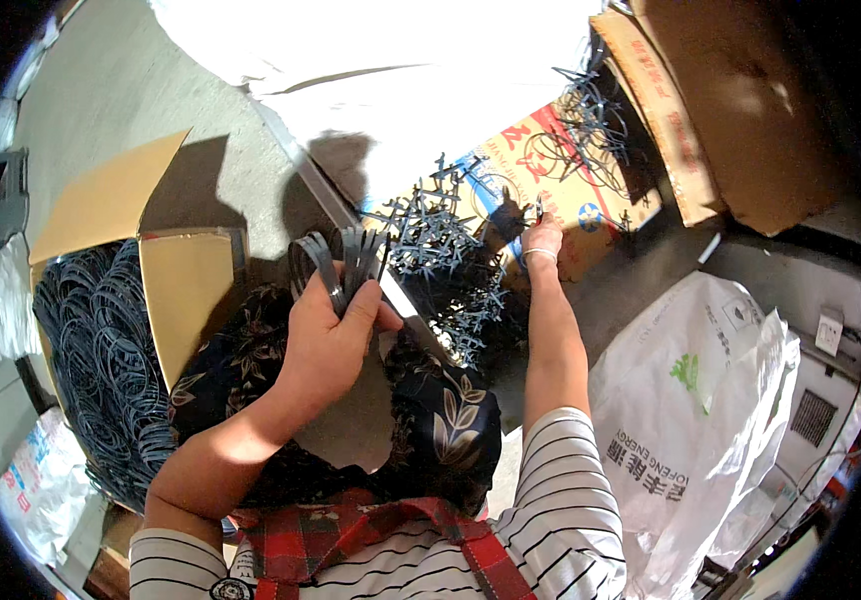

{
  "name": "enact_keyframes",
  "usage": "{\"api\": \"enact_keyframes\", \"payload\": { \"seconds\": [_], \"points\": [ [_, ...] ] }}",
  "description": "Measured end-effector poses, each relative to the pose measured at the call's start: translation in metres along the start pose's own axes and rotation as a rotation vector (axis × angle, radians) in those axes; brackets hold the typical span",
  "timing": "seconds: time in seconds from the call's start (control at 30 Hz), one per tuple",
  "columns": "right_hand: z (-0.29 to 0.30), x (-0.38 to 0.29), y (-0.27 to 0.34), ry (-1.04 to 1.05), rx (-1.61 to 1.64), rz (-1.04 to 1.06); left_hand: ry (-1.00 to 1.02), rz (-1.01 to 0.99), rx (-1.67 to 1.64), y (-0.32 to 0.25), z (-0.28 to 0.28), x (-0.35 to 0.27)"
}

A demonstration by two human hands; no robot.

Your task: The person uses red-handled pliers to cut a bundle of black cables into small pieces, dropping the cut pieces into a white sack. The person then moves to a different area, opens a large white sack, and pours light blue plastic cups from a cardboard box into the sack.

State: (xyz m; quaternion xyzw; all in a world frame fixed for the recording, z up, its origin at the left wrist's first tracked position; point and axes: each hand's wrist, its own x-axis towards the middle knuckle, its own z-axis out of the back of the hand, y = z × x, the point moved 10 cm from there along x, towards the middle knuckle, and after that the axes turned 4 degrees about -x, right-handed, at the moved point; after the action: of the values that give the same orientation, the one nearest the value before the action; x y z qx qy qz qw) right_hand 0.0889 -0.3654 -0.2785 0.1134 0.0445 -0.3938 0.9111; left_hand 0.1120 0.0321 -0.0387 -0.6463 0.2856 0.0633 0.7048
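Observation:
In the middle, my left hand grips a bundle of thin black rings, probably plastic or rubber, between thumb and fingers. My right hand is stretched forward over a flattened printed cardboard sheet. Its fingers are closed around a small metal tool, whose tip points away from me; its exact kind is hard to make out. Between the hands lies a heap of spiky black plastic scraps. More scraps and thin loops lie on the cardboard's far right side.
At left, an open cardboard box is filled with black rings. A bright white sheet or sack covers the far side. Right are a large printed white sack and cardboard flaps. Patterned dark fabric covers my legs.

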Motion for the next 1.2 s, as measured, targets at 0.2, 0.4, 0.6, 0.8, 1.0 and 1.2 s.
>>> {"api": "enact_keyframes", "payload": {
  "seconds": [0.2,0.4,0.6,0.8,1.0,1.2],
  "points": [
    [0.021,-0.018,0.014,-0.081,0.059,-0.033,-0.053,-0.010,0.001,-0.012,0.001,0.004],
    [0.161,-0.086,0.099,-0.310,0.222,0.399,-0.139,-0.321,0.235,-0.038,-0.012,0.000],
    [0.270,-0.179,0.141,-0.030,0.335,0.386,-0.016,-0.537,0.632,-0.037,-0.061,0.006],
    [0.300,-0.208,0.153,-0.049,0.326,0.408,0.512,0.021,-0.166,0.038,-0.111,-0.001],
    [0.366,-0.286,0.151,-0.747,0.292,0.654,0.418,0.133,-0.205,0.040,-0.104,-0.001],
    [0.311,-0.312,0.159,-0.390,0.286,0.727,0.328,0.161,-0.402,0.021,-0.094,-0.011]
  ]
}}
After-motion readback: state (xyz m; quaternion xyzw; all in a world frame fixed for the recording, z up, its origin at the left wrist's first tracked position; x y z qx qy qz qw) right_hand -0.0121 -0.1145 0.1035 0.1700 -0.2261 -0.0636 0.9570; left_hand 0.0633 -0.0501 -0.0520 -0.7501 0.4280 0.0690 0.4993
